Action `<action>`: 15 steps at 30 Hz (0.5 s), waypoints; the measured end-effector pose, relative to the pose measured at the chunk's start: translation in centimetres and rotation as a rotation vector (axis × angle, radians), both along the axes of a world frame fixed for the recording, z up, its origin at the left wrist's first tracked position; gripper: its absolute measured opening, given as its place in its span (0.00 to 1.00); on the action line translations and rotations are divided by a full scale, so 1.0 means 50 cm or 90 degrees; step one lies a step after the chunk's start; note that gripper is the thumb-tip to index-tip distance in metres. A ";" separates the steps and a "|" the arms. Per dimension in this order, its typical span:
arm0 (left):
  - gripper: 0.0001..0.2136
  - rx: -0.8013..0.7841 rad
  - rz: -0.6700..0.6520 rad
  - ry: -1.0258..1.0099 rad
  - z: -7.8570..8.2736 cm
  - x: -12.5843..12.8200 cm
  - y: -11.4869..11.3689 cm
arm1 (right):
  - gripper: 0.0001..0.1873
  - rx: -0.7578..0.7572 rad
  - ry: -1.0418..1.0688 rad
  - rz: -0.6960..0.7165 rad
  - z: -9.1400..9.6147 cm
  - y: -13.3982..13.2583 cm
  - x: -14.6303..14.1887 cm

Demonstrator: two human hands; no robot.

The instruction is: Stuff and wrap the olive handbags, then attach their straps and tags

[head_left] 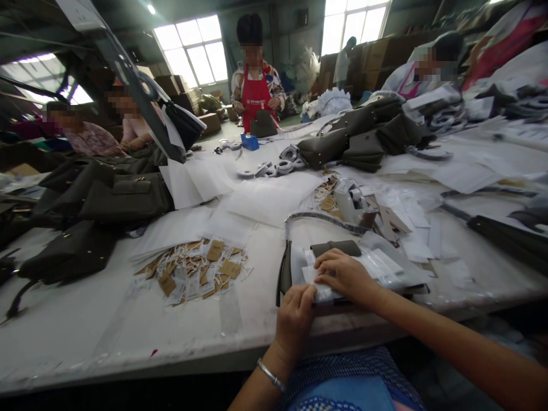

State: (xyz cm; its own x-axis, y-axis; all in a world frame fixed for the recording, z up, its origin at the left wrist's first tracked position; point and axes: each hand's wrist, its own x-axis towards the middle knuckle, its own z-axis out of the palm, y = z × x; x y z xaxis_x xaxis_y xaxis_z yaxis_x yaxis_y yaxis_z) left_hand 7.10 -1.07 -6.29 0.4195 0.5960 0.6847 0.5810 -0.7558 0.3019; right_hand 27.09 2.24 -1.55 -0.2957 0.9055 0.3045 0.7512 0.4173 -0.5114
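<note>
In front of me at the table's edge lies a dark olive handbag [285, 274], with its strap [325, 217] looped behind it. White wrapping sheet [385, 265] covers much of its front, and the brown flap [336, 247] shows above. My left hand [295, 311], with a silver bangle at the wrist, is closed at the sheet's lower left edge, its fingertips partly hidden. Bent over the sheet is my right hand [346, 277], its fingers pressed together on a small white piece [309, 274] at the bag's middle.
A pile of tan and white hang tags [201, 271] lies left of the bag. Olive bags [128, 197] are heaped at the left, and more bags [363, 134] lie at the back. White sheets [265, 197] spread between them. A person in a red apron [257, 97] stands across the table.
</note>
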 end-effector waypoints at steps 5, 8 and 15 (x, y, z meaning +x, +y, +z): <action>0.12 0.052 -0.014 0.020 0.003 -0.002 0.002 | 0.05 -0.076 -0.030 0.006 0.002 0.023 0.006; 0.13 0.057 -0.035 0.037 0.006 -0.001 0.003 | 0.05 -0.104 -0.054 0.000 0.007 0.031 -0.003; 0.15 0.103 0.007 -0.010 -0.008 0.012 0.014 | 0.04 0.004 0.023 0.009 0.023 0.060 0.055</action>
State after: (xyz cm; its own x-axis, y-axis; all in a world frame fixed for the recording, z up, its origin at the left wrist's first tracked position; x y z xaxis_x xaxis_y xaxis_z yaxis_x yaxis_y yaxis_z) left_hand 7.71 -0.37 -6.67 0.4022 0.4821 0.7783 0.5850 -0.7893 0.1866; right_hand 29.83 5.26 -0.40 -0.2979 0.8993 0.3202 0.7265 0.4311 -0.5351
